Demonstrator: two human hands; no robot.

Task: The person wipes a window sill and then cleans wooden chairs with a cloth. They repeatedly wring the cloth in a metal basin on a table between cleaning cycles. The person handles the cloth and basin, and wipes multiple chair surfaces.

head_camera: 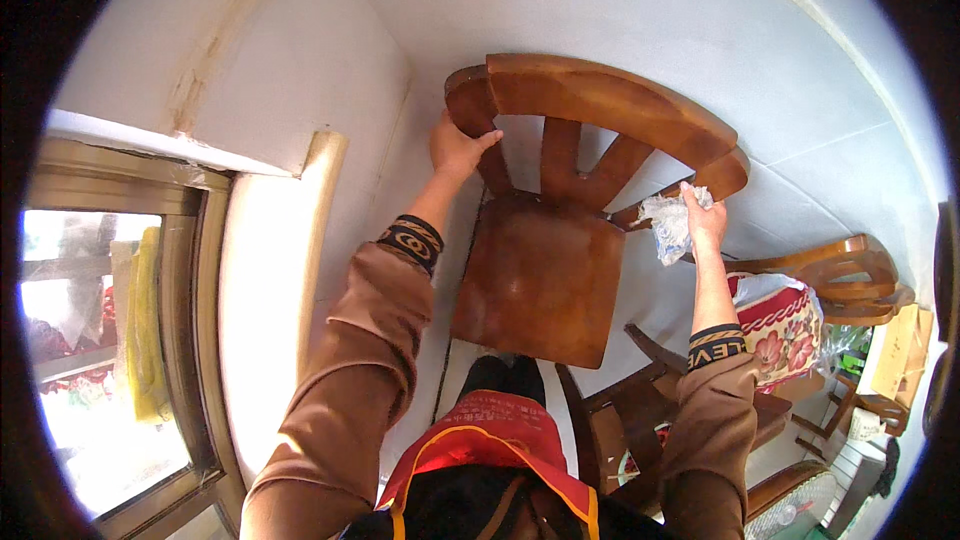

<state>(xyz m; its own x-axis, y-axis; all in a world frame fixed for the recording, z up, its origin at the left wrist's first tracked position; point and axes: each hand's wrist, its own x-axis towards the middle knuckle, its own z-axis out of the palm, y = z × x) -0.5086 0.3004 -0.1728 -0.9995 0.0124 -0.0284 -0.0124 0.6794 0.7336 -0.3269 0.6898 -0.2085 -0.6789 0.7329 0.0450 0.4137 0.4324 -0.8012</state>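
Note:
Before me, in the corner of the room, stands a brown wooden chair (pixel 540 277) with a curved top rail and slatted back. My left hand (pixel 459 150) grips the left end of its curved arm, thumb towards the seat and the other fingers hidden behind the wood. A crumpled whitish rag (pixel 667 225), perhaps cloth or thin plastic, is held in my right hand (pixel 707 223) beside the right end of the chair's arm. Whether the rag touches the wood there I cannot tell.
A window (pixel 105 330) with a brown frame is on the left. White walls (pixel 637 0) meet behind the chair. To the right are another wooden chair (pixel 847 270), a flower-patterned cloth (pixel 784 341) and a cardboard box (pixel 900 352). More dark wooden furniture (pixel 637 397) stands near my right arm.

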